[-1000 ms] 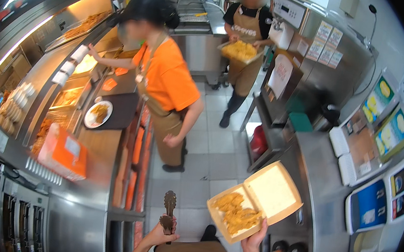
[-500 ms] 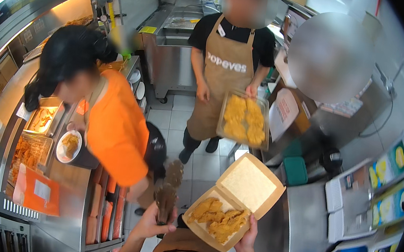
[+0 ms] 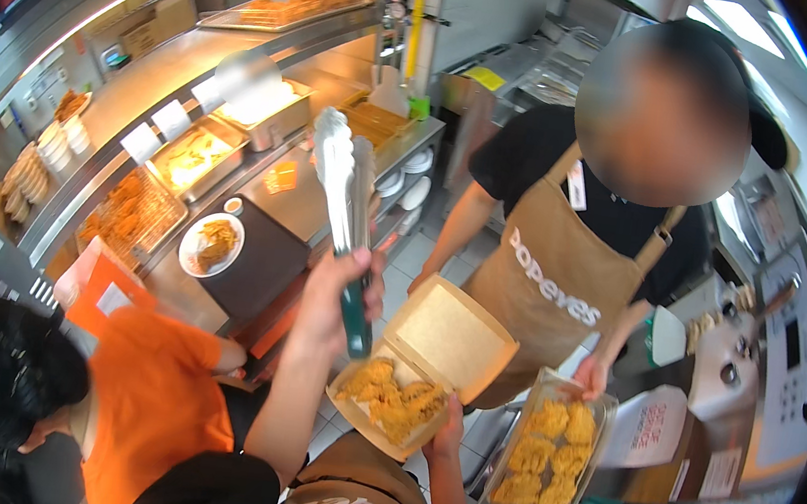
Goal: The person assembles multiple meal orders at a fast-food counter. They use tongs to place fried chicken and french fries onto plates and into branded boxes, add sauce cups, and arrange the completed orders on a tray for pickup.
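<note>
The person's right hand [image 3: 447, 431] gripped an open cardboard box [image 3: 454, 334], fried chicken [image 3: 390, 402] in its base. The left hand [image 3: 340, 290] clasped green-handled tongs [image 3: 339, 199], tips upward, near the box. Beyond, a co-worker [image 3: 576, 243] held a tray [image 3: 506, 448] of yellowish pieces [image 3: 532, 456]; across, a white bowl [image 3: 188, 251] sat on a counter.

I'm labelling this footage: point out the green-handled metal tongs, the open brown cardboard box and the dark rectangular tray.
Green-handled metal tongs [image 3: 341, 196], head view: silver arm.
Open brown cardboard box [image 3: 450, 338], head view: inside of lid.
Dark rectangular tray [image 3: 271, 264], head view: bare surface.
</note>
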A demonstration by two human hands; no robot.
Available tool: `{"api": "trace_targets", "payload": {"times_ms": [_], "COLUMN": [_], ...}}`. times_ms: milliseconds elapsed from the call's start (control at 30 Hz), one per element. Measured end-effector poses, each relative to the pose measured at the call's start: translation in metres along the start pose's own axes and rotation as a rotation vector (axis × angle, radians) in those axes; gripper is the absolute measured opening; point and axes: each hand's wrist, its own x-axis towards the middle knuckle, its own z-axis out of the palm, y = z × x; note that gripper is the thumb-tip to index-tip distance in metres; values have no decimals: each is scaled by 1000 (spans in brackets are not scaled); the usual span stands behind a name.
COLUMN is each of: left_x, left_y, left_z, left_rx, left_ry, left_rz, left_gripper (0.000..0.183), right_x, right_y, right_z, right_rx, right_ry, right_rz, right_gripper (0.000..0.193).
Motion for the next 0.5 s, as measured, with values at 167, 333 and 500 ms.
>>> {"api": "trace_targets", "payload": {"times_ms": [167, 333, 500], "left_x": [194, 427, 643], "left_y": [7, -30, -112], "left_z": [-84, -222, -335], "left_rx": [-34, 157, 271], "left_ry": [320, 402, 813], "left_rz": [-6, -266, -179], "left_gripper": [20, 18, 23], "right_x": [127, 221, 327], "right_y": [13, 32, 42], "right_z": [27, 43, 89], "right_rx": [-71, 48, -77], "right_ry": [-36, -2, 48], "right_rz": [177, 252, 199], "right_gripper": [48, 46, 50]}}
